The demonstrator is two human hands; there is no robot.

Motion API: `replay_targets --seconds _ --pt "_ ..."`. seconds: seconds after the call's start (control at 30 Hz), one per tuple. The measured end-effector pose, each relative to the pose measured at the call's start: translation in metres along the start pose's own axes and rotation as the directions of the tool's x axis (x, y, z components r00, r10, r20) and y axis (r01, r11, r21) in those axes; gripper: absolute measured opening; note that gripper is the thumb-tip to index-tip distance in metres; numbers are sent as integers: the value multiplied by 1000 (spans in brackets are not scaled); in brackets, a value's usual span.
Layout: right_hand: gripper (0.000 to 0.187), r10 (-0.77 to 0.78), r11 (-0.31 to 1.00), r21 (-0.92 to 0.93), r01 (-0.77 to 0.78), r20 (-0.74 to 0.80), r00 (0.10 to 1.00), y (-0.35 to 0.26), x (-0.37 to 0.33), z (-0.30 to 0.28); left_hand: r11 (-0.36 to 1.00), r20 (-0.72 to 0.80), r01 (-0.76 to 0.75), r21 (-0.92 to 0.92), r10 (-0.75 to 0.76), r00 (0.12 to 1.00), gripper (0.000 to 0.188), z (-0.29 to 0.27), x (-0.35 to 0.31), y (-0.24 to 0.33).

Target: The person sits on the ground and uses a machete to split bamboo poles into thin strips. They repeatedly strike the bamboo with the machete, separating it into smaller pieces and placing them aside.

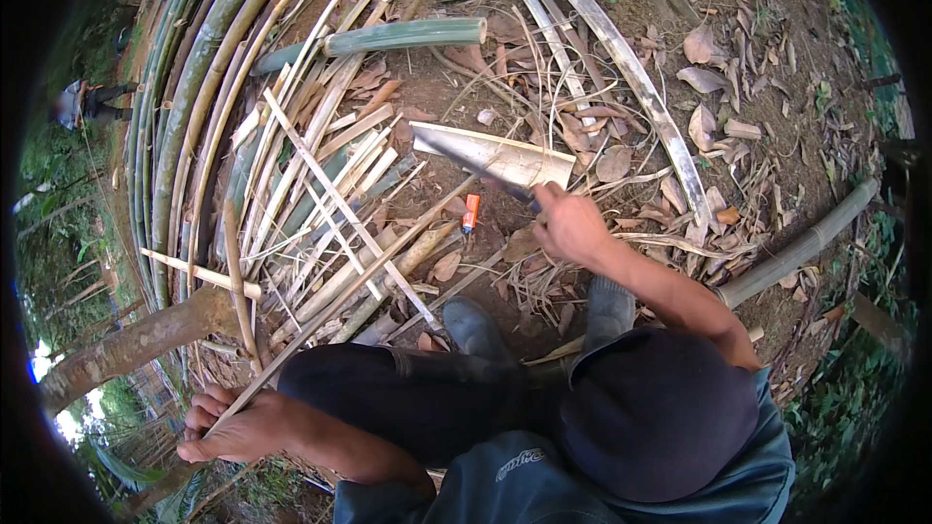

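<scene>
My left hand (228, 425), at the lower left, is closed around one end of a long, thin bamboo strip (340, 306). From there the strip slants up and right across my knee toward the middle of the ground. In my right hand (573, 223) is the handle of a long knife (466, 155), its dark blade pointing up and left. The blade appears to cross the far end of the strip; whether they touch I cannot tell. Beyond the blade lies a split bamboo piece (534, 163), pale inside. A small orange-and-black object (471, 213) lies below the blade.
Several split bamboo strips (320, 184) are heaped at left, beside long bamboo poles (209, 68). A green bamboo section (408, 35) lies farther off. A thick log (136, 344) juts in from the left. Dry leaves (704, 78) litter the right. My rubber boots (476, 330) stand in front.
</scene>
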State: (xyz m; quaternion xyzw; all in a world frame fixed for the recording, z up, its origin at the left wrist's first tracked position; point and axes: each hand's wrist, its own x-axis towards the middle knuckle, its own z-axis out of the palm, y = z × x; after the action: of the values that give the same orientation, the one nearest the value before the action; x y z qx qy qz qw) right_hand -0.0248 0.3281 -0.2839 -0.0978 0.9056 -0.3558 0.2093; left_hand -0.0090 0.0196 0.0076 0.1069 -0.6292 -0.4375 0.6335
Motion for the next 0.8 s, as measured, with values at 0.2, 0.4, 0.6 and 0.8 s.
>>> replay_targets --seconds 0.2,0.4,0.6,0.8 --pt "33 41 998 -45 -31 233 972 -14 -7 -23 1000 -11 26 -6 -26 1000 48 -4 9 -8" --pt "30 106 987 -143 -69 268 958 27 -5 -15 999 -37 38 -8 -38 999 53 -3 12 -12" --pt "31 352 931 -163 -327 163 922 72 -6 -9 999 22 27 30 -27 999 54 -5 22 -22" --pt "28 394 905 86 -417 203 896 74 -4 -19 996 -117 55 67 -47 992 53 -1 12 -28"
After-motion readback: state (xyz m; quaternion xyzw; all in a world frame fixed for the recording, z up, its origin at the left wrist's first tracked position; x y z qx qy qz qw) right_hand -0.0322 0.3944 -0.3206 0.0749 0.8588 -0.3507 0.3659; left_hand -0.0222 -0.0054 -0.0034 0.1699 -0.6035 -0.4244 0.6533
